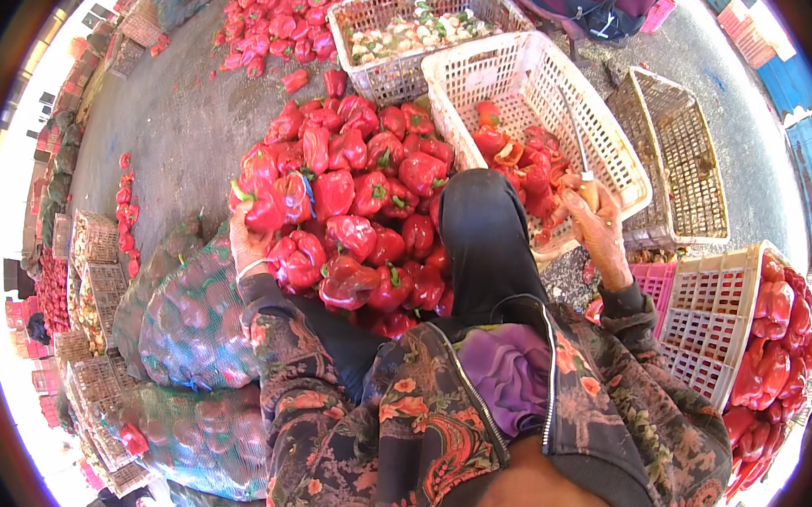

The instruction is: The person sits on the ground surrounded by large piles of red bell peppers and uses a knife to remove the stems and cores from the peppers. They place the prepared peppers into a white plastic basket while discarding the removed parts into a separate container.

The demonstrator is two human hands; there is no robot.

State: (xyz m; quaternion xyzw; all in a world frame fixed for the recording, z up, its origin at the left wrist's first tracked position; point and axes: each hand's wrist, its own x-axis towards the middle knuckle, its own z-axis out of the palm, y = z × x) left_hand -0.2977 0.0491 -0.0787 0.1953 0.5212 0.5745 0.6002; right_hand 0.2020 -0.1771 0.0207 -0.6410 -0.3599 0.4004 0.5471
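Note:
My left hand (pixel 246 240) grips a red bell pepper (pixel 262 205) with a green stem, at the left edge of a heap of whole red bell peppers (pixel 369 194). In my right hand (pixel 599 234) is a knife (pixel 581 147), its long thin blade pointing away from me and its light handle partly covered by my fingers. That hand is over the near right part of a white plastic crate (pixel 601 135). Cut red pepper pieces (pixel 535 171) lie inside the crate. My bent knee stands between the heap and the crate.
Behind stands a crate (pixel 382 78) of pale and green pepper scraps. A worn crate (pixel 691 152) lies to the right, near a crate (pixel 705 327) with red peppers. Full mesh sacks (pixel 196 324) lie at left. More peppers (pixel 288 20) cover the far floor.

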